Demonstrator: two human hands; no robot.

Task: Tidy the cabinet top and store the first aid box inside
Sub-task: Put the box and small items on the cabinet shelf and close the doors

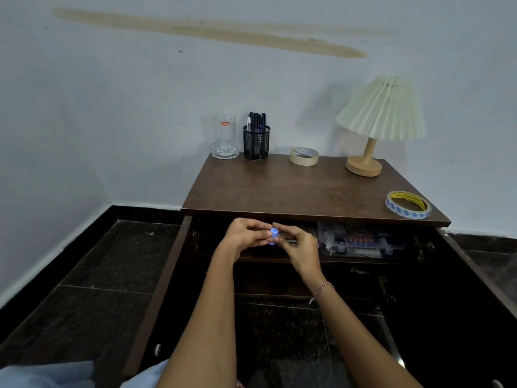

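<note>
Just under cabinet top point(307, 189), before its open front: small blue ring-like piece point(273, 235) pinched between fingertips of left hand point(246, 237) and right hand point(300, 245), both curled narrow around it. Seems light, rigid, easy to drop.

Inside, right side of shelf: clear first aid box point(361, 242), apparently already stored. Probably hard plastic, light, slightly slick; best gripped at both short sides, kept level.

On top: beige tape roll point(304, 156), printed tape roll point(408, 209), lamp point(383, 107), pen holder point(256, 142), glass point(223, 133).

Pale, tan-streaked wall point(140, 107) meets dark speckled floor point(98, 261)
</note>
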